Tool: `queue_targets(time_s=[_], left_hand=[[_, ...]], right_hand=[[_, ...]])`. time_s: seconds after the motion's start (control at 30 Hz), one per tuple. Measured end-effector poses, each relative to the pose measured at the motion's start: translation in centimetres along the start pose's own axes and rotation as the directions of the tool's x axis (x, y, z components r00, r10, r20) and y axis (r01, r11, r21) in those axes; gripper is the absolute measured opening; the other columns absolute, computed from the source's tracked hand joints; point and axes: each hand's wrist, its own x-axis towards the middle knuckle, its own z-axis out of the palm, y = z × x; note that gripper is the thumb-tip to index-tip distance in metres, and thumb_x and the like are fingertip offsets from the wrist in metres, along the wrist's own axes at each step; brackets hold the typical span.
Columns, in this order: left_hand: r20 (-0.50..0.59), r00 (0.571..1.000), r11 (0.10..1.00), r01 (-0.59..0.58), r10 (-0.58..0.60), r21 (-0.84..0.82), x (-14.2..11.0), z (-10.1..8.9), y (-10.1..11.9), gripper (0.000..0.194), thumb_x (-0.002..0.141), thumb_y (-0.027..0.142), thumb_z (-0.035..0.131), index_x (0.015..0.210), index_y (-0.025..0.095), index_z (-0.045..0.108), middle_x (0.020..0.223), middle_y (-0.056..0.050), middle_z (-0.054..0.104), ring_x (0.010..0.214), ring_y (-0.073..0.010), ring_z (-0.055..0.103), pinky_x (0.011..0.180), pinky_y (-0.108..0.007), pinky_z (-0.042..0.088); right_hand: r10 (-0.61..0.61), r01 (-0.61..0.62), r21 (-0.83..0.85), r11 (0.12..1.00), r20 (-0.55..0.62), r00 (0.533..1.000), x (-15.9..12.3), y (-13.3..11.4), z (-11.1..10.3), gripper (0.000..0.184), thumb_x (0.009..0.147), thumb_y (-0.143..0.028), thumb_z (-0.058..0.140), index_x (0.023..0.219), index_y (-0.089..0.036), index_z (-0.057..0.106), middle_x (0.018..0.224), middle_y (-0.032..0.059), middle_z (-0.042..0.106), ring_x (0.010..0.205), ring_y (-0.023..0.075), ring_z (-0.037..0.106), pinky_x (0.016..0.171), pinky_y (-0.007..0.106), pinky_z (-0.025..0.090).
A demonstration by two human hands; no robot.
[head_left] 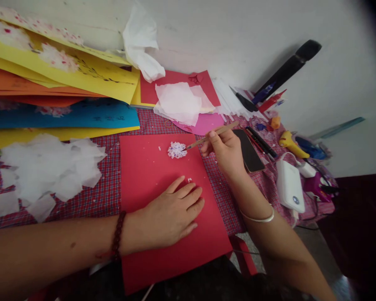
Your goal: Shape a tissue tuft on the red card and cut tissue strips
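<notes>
A sheet of red paper (144,179) lies in front of me, with a small white and purple tissue-paper flower (177,149) on its upper part. My left hand (169,213) rests flat on the sheet below the flower, fingers stretched out. Between the fingers of my right hand (224,148) is a thin wooden stick (213,134), perhaps a pencil or brush. Its dark tip meets or nearly meets the flower's right edge. A few white paper scraps (189,179) lie on the sheet near my left fingertips.
White tissue squares (50,167) are heaped at left, below stacked coloured papers (106,83). More tissue (178,102) lies at the back. To the right are a phone (249,150), pens (261,142), a yellow glue gun (291,144) and a white power bank (290,184). A wall (225,37) stands behind.
</notes>
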Motion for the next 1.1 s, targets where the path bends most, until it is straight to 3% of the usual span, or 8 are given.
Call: queue_targets(time_s=[0.3,0.43,0.6,0.73,0.8,0.9,1.1], left_hand=[[-0.007,1.000,1.000,-0.006,0.006,0.002,0.0,0.1,0.0,0.045,0.100,0.043,0.043,0.130,0.013,0.058,0.137,-0.014,0.059,0.126,-0.0316,0.050,0.114,-0.054,0.025],[-0.009,1.000,1.000,-0.004,0.004,0.006,0.1,0.0,0.0,0.045,0.100,0.043,0.044,0.129,0.012,0.058,0.137,-0.014,0.059,0.126,-0.0319,0.051,0.113,-0.054,0.026],[-0.019,1.000,1.000,-0.007,0.007,0.000,0.1,-0.1,0.0,0.045,0.100,0.042,0.045,0.129,0.012,0.059,0.136,-0.015,0.059,0.126,-0.0313,0.051,0.113,-0.053,0.026],[-0.018,1.000,1.000,0.002,-0.003,-0.014,0.0,-0.2,0.1,0.044,0.100,0.042,0.045,0.129,0.012,0.058,0.136,-0.014,0.059,0.127,-0.0307,0.050,0.113,-0.052,0.028],[-0.012,1.000,1.000,0.001,-0.002,-0.016,0.0,-0.2,0.1,0.044,0.100,0.042,0.044,0.129,0.012,0.058,0.136,-0.013,0.060,0.127,-0.0307,0.050,0.113,-0.053,0.028],[-0.014,1.000,1.000,-0.005,0.005,-0.015,0.0,-0.3,0.1,0.042,0.101,0.040,0.043,0.129,0.013,0.058,0.135,-0.012,0.061,0.128,-0.0305,0.049,0.114,-0.053,0.028],[-0.031,1.000,1.000,-0.005,0.005,-0.012,0.1,-0.1,0.1,0.042,0.100,0.041,0.046,0.127,0.013,0.060,0.133,-0.011,0.062,0.126,-0.0307,0.050,0.112,-0.054,0.029]], right_hand=[[0.068,-0.064,0.063,0.996,-0.078,0.995,0.5,0.8,0.3,0.028,0.089,-0.047,0.063,0.086,-0.019,0.058,0.051,-0.0052,0.065,0.038,0.0093,0.057,0.041,0.020,0.046],[0.090,-0.087,0.070,0.994,-0.043,0.995,0.3,0.4,0.3,0.023,0.090,-0.042,0.062,0.085,-0.020,0.058,0.051,-0.0053,0.064,0.037,0.0097,0.055,0.040,0.021,0.046],[-0.018,0.017,0.030,0.999,0.011,1.000,-1.2,-0.9,1.2,0.022,0.093,-0.044,0.059,0.090,-0.022,0.057,0.054,-0.0052,0.064,0.042,0.0112,0.058,0.044,0.024,0.049],[-0.094,0.117,-0.142,0.983,0.161,0.982,-2.3,-1.4,1.8,0.021,0.096,-0.042,0.055,0.094,-0.021,0.058,0.060,-0.0040,0.064,0.049,0.0110,0.061,0.051,0.024,0.051],[-0.126,0.162,-0.227,0.960,0.165,0.978,-2.5,-1.4,1.8,0.021,0.098,-0.039,0.053,0.094,-0.020,0.059,0.062,-0.0032,0.063,0.052,0.0111,0.061,0.054,0.025,0.051],[-0.129,0.160,-0.253,0.954,0.134,0.983,-2.5,-1.4,1.6,0.021,0.098,-0.039,0.052,0.095,-0.019,0.059,0.060,-0.0031,0.062,0.051,0.0118,0.060,0.054,0.025,0.050],[-0.103,0.144,-0.210,0.967,0.195,0.975,-2.4,-1.5,1.5,0.020,0.098,-0.038,0.052,0.095,-0.019,0.058,0.059,-0.0038,0.062,0.050,0.0116,0.059,0.053,0.025,0.049]])
